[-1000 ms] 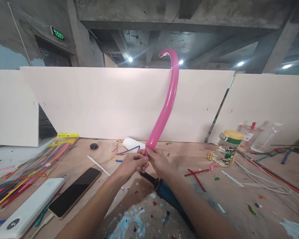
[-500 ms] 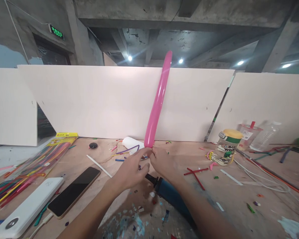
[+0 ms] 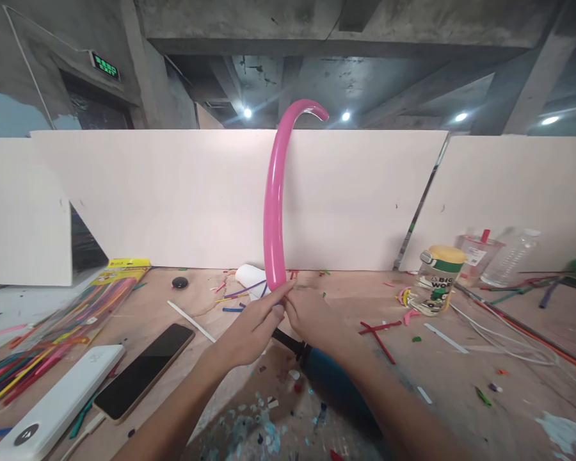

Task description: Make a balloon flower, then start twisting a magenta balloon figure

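A long pink balloon (image 3: 273,205) rises from between my hands, its thin tip curling over to the right. My left hand (image 3: 250,325) is closed at the balloon's lower end, fingers stretched toward the neck. Pressed against it from the other side, my right hand (image 3: 312,315) pinches the same end. Fingers hide the neck itself, so I cannot see whether it is knotted. Under my hands lies a blue balloon pump (image 3: 333,381) with a black nozzle, partly covered by my right forearm.
At left lie a phone (image 3: 144,371), a white power bank (image 3: 62,403) and a bag of coloured strips (image 3: 108,294). A yellow-lidded bottle (image 3: 436,282) and a clear plastic bottle (image 3: 511,259) stand at right. White boards (image 3: 182,198) line the back; scraps litter the table.
The balloon has swung left, and its straight top has bent over to the right. My hands stay together at its base, with the fingers slightly shifted.
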Tool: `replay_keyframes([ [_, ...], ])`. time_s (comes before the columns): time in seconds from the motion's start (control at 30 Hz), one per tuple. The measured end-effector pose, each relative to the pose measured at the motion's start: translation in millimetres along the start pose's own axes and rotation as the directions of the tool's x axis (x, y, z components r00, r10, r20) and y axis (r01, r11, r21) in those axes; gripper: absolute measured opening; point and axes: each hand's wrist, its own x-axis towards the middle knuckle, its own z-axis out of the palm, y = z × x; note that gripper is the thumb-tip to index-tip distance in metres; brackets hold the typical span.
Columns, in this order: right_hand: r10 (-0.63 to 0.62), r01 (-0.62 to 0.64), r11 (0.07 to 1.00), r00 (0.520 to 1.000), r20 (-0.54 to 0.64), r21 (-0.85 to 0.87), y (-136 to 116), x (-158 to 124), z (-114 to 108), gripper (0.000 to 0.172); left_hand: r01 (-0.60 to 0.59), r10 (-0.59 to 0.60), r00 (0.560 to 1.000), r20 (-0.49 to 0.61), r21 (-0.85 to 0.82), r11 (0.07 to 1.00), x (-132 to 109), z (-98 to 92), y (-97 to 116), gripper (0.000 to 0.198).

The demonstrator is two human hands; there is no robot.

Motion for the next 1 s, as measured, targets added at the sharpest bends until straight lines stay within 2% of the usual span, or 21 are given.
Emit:
replay_keyframes([
  [0.1, -0.062, 0.070, 0.991, 0.995, -0.076, 0.111, -3.3, 0.1, -2.4, 0.026, 0.014, -0.022, 0.997, -0.075, -0.103, 0.995, 1.0, 3.1, 0.3, 0.047],
  [0.3, -0.044, 0.125, 0.931, 0.971, -0.234, 0.344, -4.4, 2.7, -3.7, 0.027, 0.051, -0.122, 0.977, -0.173, -0.364, 0.930, 7.7, 5.3, 4.5, 0.050],
  [0.37, -0.038, 0.130, 0.917, 0.969, -0.242, 0.377, -4.1, 3.2, -2.8, 0.027, 0.040, -0.115, 0.975, -0.189, -0.363, 0.931, 9.0, 3.9, 5.1, 0.050],
  [0.53, 0.021, 0.071, 0.920, 0.973, -0.230, 0.385, -4.9, 3.2, -3.5, 0.022, 0.039, -0.075, 0.981, -0.178, -0.200, 0.979, 8.5, 2.1, 4.1, 0.046],
  [0.6, 0.013, 0.081, 0.906, 0.976, -0.218, 0.416, -5.5, 3.0, -4.7, 0.026, 0.045, -0.095, 0.977, -0.189, -0.255, 0.966, 8.3, 2.7, 4.9, 0.047],
  [0.7, 0.008, 0.088, 0.894, 0.977, -0.212, 0.440, -3.6, 3.5, -5.4, 0.029, 0.098, -0.159, 0.978, -0.137, -0.372, 0.923, 7.6, 1.6, 10.1, 0.051],
  [0.77, 0.044, 0.056, 0.908, 0.973, -0.226, 0.415, 0.2, 4.8, -4.2, 0.027, 0.138, -0.174, 0.981, -0.090, -0.316, 0.939, 5.7, -2.4, 16.5, 0.050],
  [0.87, 0.102, -0.010, 0.941, 0.961, -0.257, 0.338, 5.9, 6.2, 0.3, 0.026, 0.187, -0.208, 0.975, -0.081, -0.215, 0.959, 0.8, -11.6, 27.8, 0.043],
  [0.93, 0.096, -0.009, 0.942, 0.965, -0.243, 0.336, 6.3, 5.8, 4.1, 0.024, 0.195, -0.226, 0.973, -0.044, -0.365, 0.911, -1.9, -16.8, 33.4, 0.043],
  [1.0, 0.072, 0.025, 0.920, 0.971, -0.230, 0.392, 3.9, 4.6, 6.6, 0.018, 0.190, -0.196, 0.979, 0.063, -0.638, 0.746, -2.1, -19.5, 35.0, 0.047],
])
